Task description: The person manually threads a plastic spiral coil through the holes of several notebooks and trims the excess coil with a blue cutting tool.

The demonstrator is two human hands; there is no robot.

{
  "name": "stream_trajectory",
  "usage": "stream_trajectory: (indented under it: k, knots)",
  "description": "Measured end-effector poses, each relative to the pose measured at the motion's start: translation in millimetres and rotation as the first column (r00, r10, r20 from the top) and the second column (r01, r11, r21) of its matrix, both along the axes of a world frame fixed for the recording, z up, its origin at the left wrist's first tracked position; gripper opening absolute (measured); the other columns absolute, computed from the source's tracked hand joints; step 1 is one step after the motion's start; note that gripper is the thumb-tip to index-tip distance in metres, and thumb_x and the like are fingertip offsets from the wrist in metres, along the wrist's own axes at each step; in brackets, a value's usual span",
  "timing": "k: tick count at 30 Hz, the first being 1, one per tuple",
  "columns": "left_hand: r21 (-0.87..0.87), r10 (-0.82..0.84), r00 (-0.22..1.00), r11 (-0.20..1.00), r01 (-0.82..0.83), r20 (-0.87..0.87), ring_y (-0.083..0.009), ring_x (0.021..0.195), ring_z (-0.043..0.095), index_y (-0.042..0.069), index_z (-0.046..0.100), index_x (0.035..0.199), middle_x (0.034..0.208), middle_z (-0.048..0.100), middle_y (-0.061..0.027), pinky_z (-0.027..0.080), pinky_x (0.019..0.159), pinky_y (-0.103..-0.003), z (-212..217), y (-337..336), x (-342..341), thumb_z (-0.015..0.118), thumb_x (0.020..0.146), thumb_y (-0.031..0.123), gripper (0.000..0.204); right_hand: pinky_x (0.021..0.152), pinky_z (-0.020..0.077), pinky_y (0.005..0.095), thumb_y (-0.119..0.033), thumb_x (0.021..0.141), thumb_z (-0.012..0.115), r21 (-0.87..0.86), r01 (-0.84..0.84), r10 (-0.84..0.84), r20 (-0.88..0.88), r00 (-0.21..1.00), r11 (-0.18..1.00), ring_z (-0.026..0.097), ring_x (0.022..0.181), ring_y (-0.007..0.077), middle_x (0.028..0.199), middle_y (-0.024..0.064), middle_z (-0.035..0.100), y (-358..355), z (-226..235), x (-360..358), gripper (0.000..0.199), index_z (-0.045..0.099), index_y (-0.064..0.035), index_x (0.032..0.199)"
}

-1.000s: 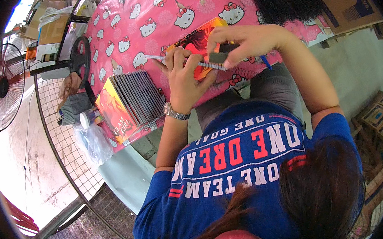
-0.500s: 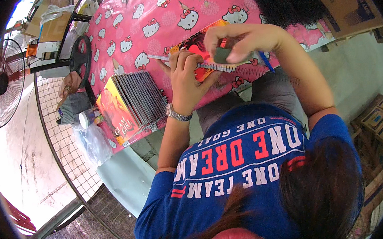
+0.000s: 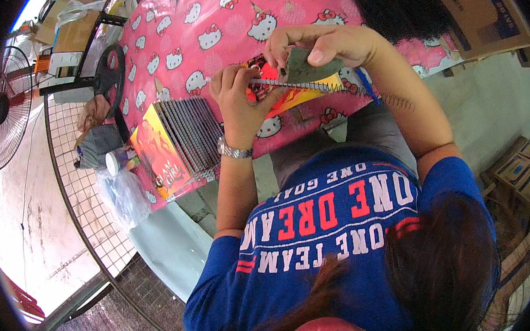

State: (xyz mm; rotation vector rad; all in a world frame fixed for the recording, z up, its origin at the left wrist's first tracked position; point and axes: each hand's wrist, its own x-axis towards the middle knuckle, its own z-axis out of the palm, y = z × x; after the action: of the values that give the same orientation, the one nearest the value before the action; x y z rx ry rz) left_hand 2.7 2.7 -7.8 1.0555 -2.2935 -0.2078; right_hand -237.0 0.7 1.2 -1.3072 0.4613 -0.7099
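Observation:
My left hand (image 3: 236, 101), with a watch at its wrist, is closed on the left end of a notebook's bound edge, thumb along it. The notebook (image 3: 311, 96) has a red and yellow cover and stands edge-up toward me. A dark spiral coil (image 3: 397, 102) runs along that edge and sticks out loose past its right end. My right hand (image 3: 343, 44) pinches a grey-green pad (image 3: 307, 69) between thumb and fingers, right at the coil. A blue slim object (image 3: 369, 88) lies beside the loose coil. Part of the notebook is hidden behind my hands.
A stack of spiral notebooks (image 3: 186, 137) lies at the table's left corner on a pink patterned cloth (image 3: 176, 34). A black mass (image 3: 389, 13) and a cardboard box (image 3: 484, 24) are at the far right. A fan (image 3: 2, 107) and wire mesh stand to the left.
My right hand has moved slightly left and turned, so the pad shows more fully at the coil. My left hand has shifted left, and more of the yellow cover shows.

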Motion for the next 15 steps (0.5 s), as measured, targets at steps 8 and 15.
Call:
stream_trajectory:
  k: [8, 15]
  knots:
    - [-0.021, -0.09, 0.995, 0.996, 0.089, -0.049, -0.0285, 0.097, 0.049, 0.01, 0.062, 0.087, 0.095, 0.058, -0.006, 0.036, 0.085, -0.043, -4, 6, -2, 0.087, 0.054, 0.033, 0.048, 0.085, 0.0445, 0.0309, -0.035, 0.082, 0.067, -0.094, -0.059, 0.056, -0.032, 0.998, 0.994, 0.056, 0.096, 0.0159, 0.1, 0.0061, 0.055, 0, 10, 10, 0.042, 0.06, -0.0024, 0.108]
    - [0.027, -0.105, 0.992, 0.994, 0.107, -0.076, -0.0304, 0.097, 0.049, 0.008, 0.06, 0.087, 0.093, 0.057, -0.0075, 0.035, 0.088, -0.044, 1, 6, -12, 0.087, 0.054, 0.034, 0.049, 0.091, 0.0413, 0.0316, -0.031, 0.086, 0.063, -0.105, -0.003, -0.011, -0.136, 0.991, 0.994, 0.055, 0.099, 0.017, 0.103, 0.0061, 0.058, 6, 12, 4, 0.034, 0.065, -0.004, 0.106]
